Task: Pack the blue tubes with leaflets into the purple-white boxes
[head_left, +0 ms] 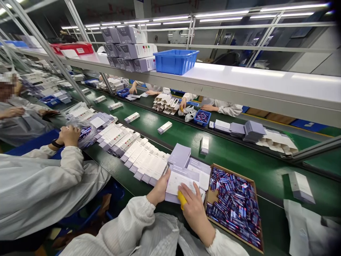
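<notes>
My left hand point(160, 187) grips the left edge of a white and lilac leaflet point(179, 180), its fingers closed on it. On the leaflet's right part rests my right hand point(192, 205), its fingers spread, with a yellow cover on one finger. Lilac booklets point(180, 155) lie stacked just behind the leaflet. To the right of my right hand stands a cardboard tray point(260, 227) full of small dark blue and red wrapped cylinders point(234, 202). A row of white flat cartons point(147, 160) overlaps to the left of my left hand.
Small white boxes point(164, 127) sit spaced along the green belt point(183, 137). A co-worker's hands point(69, 135) are at the left. Overhead, a shelf point(239, 80) holds a blue bin point(176, 61) and stacked boxes point(128, 49). White bags point(306, 227) lie at the right.
</notes>
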Motion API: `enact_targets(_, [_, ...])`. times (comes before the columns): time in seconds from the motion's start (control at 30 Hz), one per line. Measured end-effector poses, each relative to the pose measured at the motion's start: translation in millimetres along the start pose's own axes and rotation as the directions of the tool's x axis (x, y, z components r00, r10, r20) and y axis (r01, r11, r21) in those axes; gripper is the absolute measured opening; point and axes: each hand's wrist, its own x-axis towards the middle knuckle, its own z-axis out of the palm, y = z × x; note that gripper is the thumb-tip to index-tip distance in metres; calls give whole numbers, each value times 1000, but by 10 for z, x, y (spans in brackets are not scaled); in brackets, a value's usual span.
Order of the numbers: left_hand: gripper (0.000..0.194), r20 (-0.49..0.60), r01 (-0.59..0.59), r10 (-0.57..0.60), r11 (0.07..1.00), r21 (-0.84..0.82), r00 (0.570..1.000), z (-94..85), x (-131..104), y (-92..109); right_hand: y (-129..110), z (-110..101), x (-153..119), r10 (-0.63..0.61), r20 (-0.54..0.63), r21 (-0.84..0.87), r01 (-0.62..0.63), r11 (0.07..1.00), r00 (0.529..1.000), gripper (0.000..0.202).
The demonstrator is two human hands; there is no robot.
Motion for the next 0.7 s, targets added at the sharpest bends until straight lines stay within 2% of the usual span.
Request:
enact_targets(0.1, [43,-62,-52,60,991,127,996,16,-21,11,-5,52,-54,5,53,16,-6,1000,999,40])
enact_targets(0.2, [44,-75,-59,73,983,177,995,-34,-33,10,91,-72,-78,-26,120,36,22,999,992,47])
enact_targets(0.33, [48,-59,-46,60,976,212,996,-81,-35,6,179,-199,-109,-71,142,67,62,996,987,46])
enact_targets(0.47, [47,-33,-76,89,956,282,995,-43,-71,2,113,-131,-143,-98,157,56,91,994,983,48])
enact_targets(0.57, [47,-61,-64,87,947,315,994,-9,-96,3,48,-72,-142,-111,149,61,103,993,982,47])
enact_targets(0.7, [46,-110,-50,82,962,270,991,-6,-86,-3,40,-64,-140,-92,138,71,83,994,986,47])
